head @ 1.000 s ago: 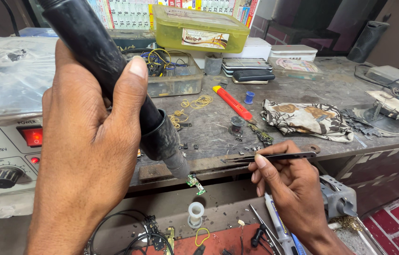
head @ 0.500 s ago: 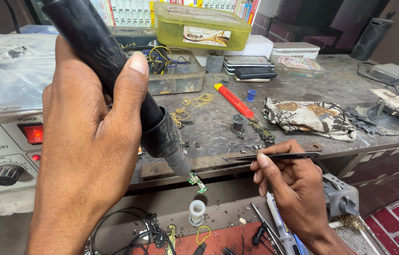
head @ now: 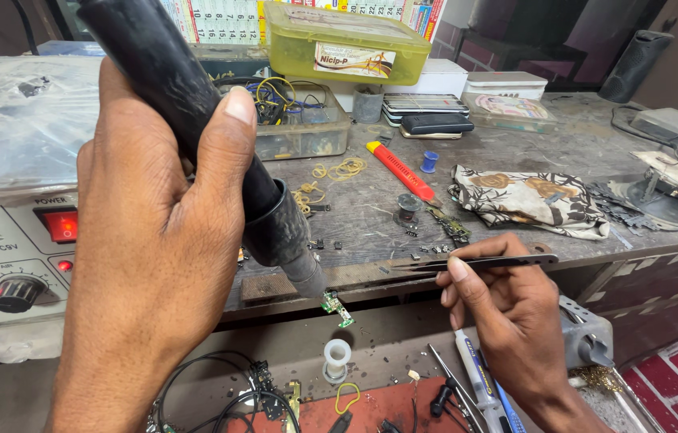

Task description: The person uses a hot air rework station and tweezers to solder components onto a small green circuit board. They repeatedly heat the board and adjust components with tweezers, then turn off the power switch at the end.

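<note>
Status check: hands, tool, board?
Left hand gripping hot-air wand, nozzle just above small green board. Right hand holds tweezers level, tips toward nozzle. Nothing between nozzle and board.

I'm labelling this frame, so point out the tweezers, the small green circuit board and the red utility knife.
tweezers [head: 475,261], head view, middle of the dark shaft.
small green circuit board [head: 337,307], head view, centre of the board.
red utility knife [head: 400,171], head view, middle of the red body.

At the upper left of the frame the hot-air tool's handle [head: 170,88] is black, and below centre a small circuit board [head: 337,306] is green. A yellow-green translucent box [head: 339,44] sits at top centre. Right of centre lie a red utility knife [head: 400,171] and a cream cloth [head: 527,199] with a brown-and-black floral pattern.
</note>
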